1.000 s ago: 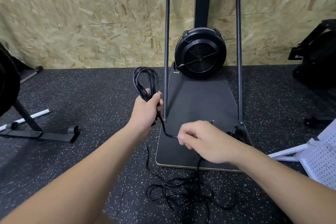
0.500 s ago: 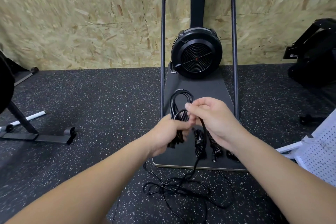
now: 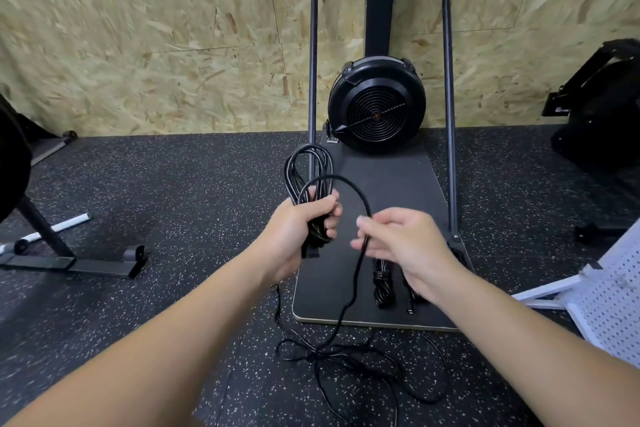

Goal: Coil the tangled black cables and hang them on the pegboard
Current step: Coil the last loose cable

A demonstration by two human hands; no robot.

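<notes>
Left hand (image 3: 300,232) is clenched round a bundle of black loops (image 3: 308,172), the coil standing up out of the fist in front of the machine's grey base board (image 3: 391,184). Right hand (image 3: 401,246) is beside it, fingers loosely bent, with the running strand (image 3: 360,253) arching over from the coil and passing down through the fingertips; whether it truly pinches the strand or only guides it, I cannot tell. From there the cable drops to a loose tangle (image 3: 353,360) on the speckled rubber floor (image 3: 173,204), so a fair length looks unwound.

On the base board lie two small bundles (image 3: 382,284) that look already coiled, one partly hidden behind the right wrist. White pegboard (image 3: 613,302) stands at the right edge, and no cable shows on the part in view.

By my reckoning the job is somewhere in the middle: a couple of coils made, one in hand half done, and all the hanging yet to come.
</notes>
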